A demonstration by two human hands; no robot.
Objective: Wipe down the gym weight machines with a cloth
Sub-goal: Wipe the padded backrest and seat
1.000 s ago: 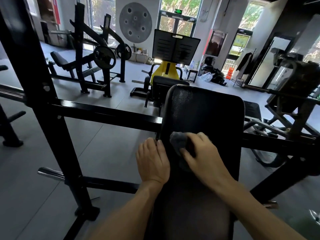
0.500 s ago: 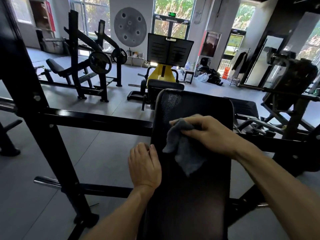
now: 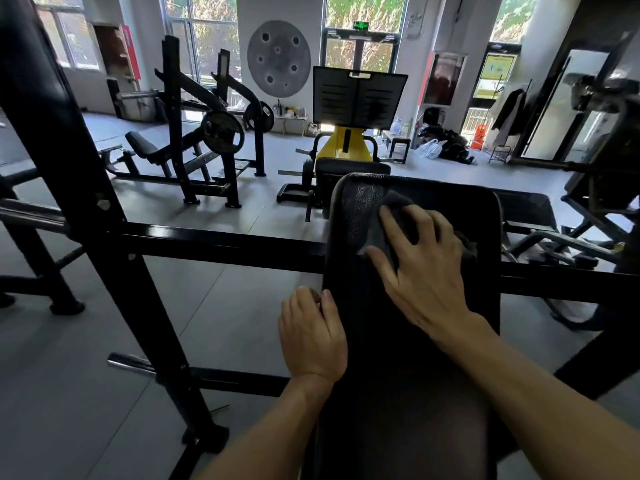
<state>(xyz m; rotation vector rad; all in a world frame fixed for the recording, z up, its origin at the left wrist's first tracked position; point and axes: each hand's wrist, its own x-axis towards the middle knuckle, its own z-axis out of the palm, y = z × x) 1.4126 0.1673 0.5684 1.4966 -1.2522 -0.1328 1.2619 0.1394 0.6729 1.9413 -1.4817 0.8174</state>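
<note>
Nearest, our two bare forearms reach in from the bottom edge onto a black pad (image 3: 408, 358) that runs away from us. Left hand (image 3: 313, 336) rests on the pad's left edge, fingers curled over the side, holding nothing else. Right hand (image 3: 424, 268) lies farther up the pad, palm down, fingers spread flat, pressing a grey cloth (image 3: 381, 226) against the pad near its far end. Cloth shows past the fingertips at left and a bit at the hand's right side. Hands apart, the right one farther.

A black crossbar (image 3: 221, 242) passes under the pad, left to right, joining a slanted black upright (image 3: 86, 188) at left. A chrome peg (image 3: 130, 362) sticks out low on that frame.

Beyond, grey floor (image 3: 86, 393). Mid-room left: a black plate-loaded machine (image 3: 194, 147) with weight discs. Centre: a yellow machine (image 3: 343, 147) with a dark footplate. Far right: bags (image 3: 440, 147) on the floor by the wall. Far wall: windows and a round grey disc (image 3: 278, 58).
</note>
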